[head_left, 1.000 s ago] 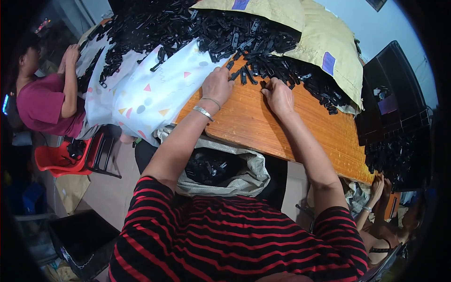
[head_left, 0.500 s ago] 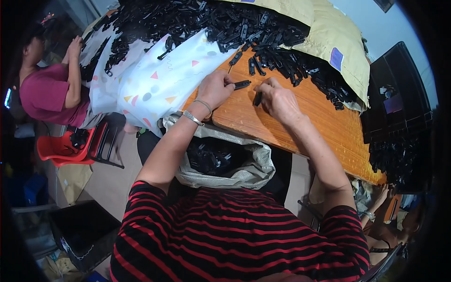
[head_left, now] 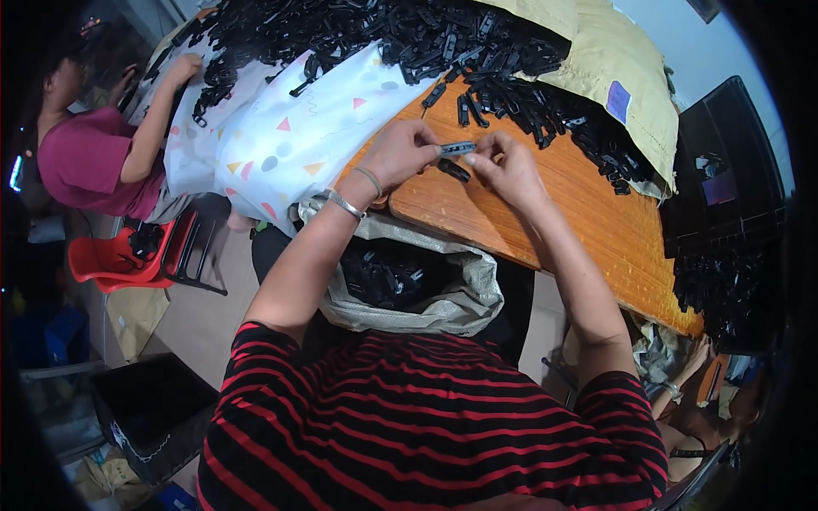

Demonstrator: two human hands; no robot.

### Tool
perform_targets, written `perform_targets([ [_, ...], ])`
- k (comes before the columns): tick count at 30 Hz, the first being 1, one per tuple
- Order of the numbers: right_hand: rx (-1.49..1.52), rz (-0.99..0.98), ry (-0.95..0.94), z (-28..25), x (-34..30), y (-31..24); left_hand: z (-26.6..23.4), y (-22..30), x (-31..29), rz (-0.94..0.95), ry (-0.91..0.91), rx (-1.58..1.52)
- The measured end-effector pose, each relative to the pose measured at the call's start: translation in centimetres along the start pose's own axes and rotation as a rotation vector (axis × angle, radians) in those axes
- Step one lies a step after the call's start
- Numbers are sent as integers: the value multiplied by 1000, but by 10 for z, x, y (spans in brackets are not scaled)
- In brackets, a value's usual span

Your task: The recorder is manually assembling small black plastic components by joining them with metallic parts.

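A small, narrow dark plastic piece (head_left: 457, 148) with a greyish face is held above the wooden table (head_left: 588, 230). My left hand (head_left: 399, 155) pinches its left end between thumb and fingers. At its right end are the closed thumb and fingertips of my right hand (head_left: 511, 175). Just below it, a black plastic piece (head_left: 453, 171) lies on the wood. Beyond my left hand, a thin dark shaft sticks out from a black-handled tool or piece (head_left: 434, 95) on the table; its kind is unclear.
Heaps of similar black pieces (head_left: 332, 34) cover the far table. A patterned white sheet (head_left: 298, 136) lies to the left, a yellowish sack (head_left: 630, 60) far right. An open woven sack (head_left: 473, 298) with black pieces sits at my lap. A person (head_left: 94, 162) works at the left.
My right hand has moved left to meet the piece in my left hand, which now shows a greyish face. A black piece now lies below my hands. The person at left has reached forward.
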State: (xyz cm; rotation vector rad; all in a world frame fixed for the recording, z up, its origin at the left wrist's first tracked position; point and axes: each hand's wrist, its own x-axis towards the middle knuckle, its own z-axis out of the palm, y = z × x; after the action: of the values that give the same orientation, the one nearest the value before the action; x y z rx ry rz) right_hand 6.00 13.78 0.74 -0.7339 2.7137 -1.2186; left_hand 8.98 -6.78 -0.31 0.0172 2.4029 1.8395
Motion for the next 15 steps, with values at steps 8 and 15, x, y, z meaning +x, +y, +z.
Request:
perform_targets([
  [8,457,210,-64,7,-8,7,4,2,10,67,-33,149],
  [15,572,337,-88,13,-12,8,10,-3,10,113,51,236],
])
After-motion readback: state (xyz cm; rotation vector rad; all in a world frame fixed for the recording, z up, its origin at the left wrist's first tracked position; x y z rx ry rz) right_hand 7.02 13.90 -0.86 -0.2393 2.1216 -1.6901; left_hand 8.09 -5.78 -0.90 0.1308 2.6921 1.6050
